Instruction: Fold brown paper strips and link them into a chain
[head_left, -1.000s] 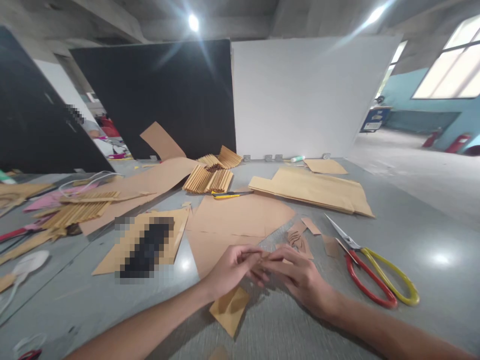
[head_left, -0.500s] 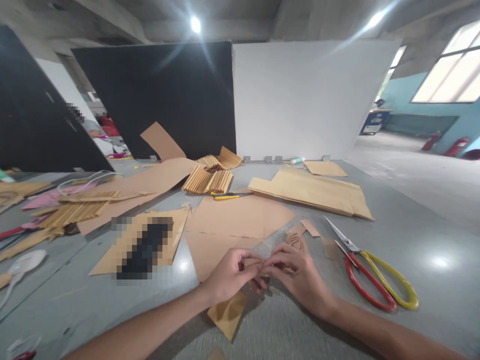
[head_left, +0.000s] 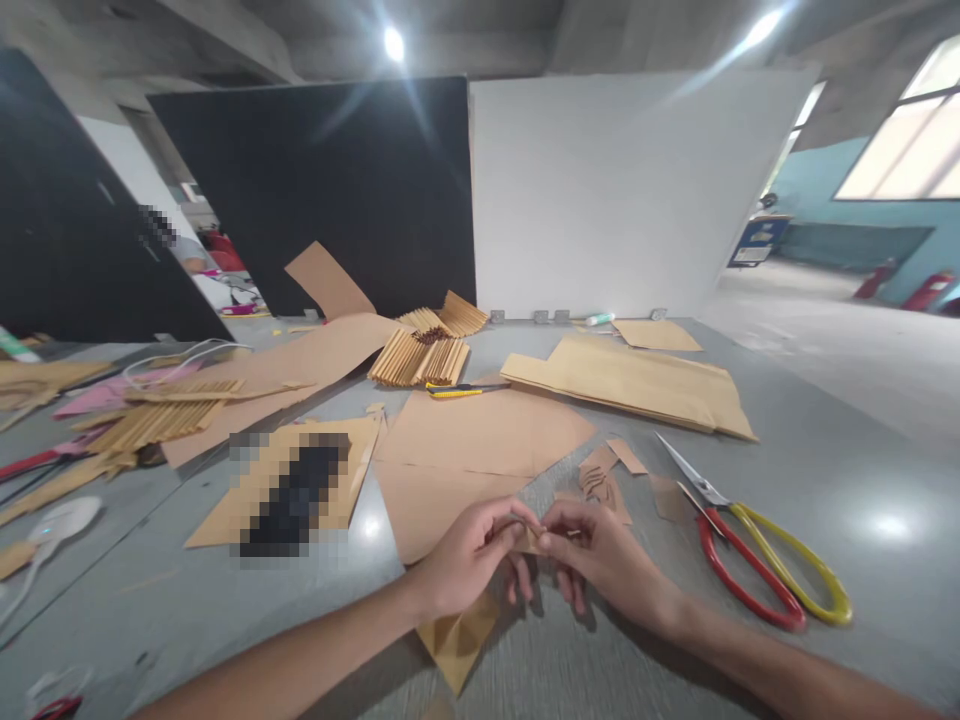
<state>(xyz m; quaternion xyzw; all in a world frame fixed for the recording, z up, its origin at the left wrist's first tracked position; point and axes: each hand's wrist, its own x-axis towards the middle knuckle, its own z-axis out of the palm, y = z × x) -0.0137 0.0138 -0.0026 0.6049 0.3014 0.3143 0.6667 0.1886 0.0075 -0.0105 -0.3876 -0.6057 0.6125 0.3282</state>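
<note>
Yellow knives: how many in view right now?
1: the yellow knife lies in front of the pleated paper, beyond the left hand and right hand. Others may be hidden.

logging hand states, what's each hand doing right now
Left hand: closed, pinching a small brown paper piece.
Right hand: closed, pinching the same piece from the other side.

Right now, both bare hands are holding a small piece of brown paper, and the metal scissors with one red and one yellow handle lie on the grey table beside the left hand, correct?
Not quite: the head view shows the metal scissors with red and yellow handles lying beside the right hand, not the left hand. Both hands hold the small piece of brown paper.
</note>
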